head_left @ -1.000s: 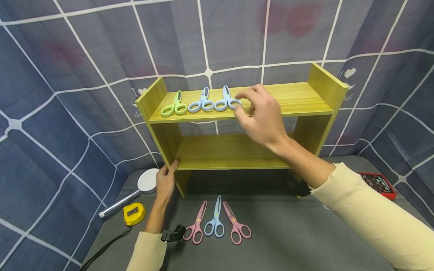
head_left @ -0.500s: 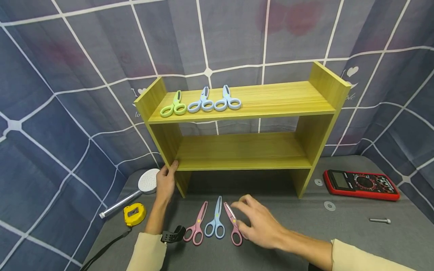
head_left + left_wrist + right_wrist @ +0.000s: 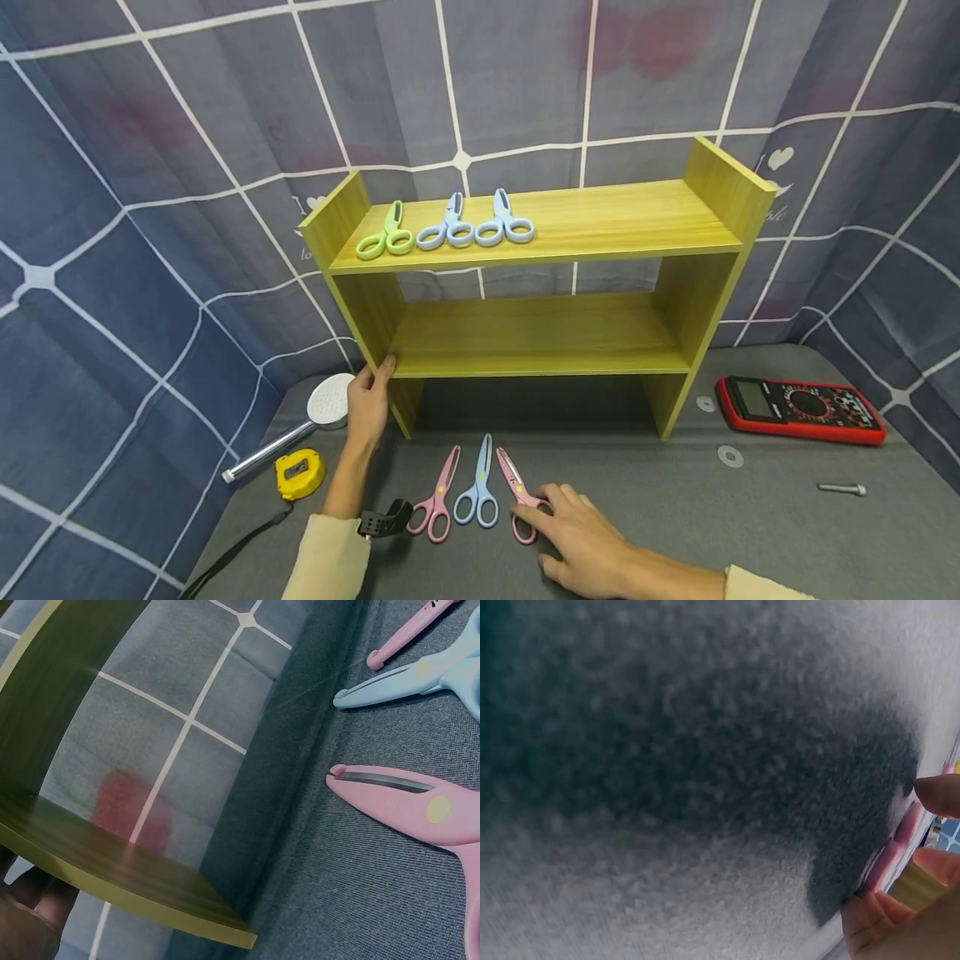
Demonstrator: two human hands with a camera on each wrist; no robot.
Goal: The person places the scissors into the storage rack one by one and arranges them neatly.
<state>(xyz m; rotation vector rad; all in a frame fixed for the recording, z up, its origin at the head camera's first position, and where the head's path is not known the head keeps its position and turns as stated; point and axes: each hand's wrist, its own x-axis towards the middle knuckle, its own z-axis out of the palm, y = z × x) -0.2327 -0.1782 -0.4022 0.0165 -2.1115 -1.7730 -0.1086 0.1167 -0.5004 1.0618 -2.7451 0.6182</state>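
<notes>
My left hand [image 3: 367, 408] grips the left side panel of a yellow wooden shelf [image 3: 525, 337], its thumb at the front edge. My right hand [image 3: 581, 542] is low over the grey cloth, its fingers touching the handle loops of the right-hand pink scissors [image 3: 512, 475]. The thumb stands apart from the fingers, and part of the handle is hidden. To the left lie light blue scissors [image 3: 482, 475] and another pair of pink scissors [image 3: 441, 490], blades pointing to the shelf. On the top board are green scissors [image 3: 392, 225] and two light blue pairs, one beside the green [image 3: 452, 221].
At left lie a shower head [image 3: 328, 402] and a yellow tape measure [image 3: 300, 475] with a black strap. On the right are a red multimeter [image 3: 802, 408], two washers, one nearer [image 3: 730, 456], and a bolt [image 3: 842, 489]. A checked curtain [image 3: 525, 83] hangs behind.
My right hand has come down from the top board, beside the rightmost blue scissors, to the right-hand pink scissors on the cloth. The left hand has stayed on the shelf.
</notes>
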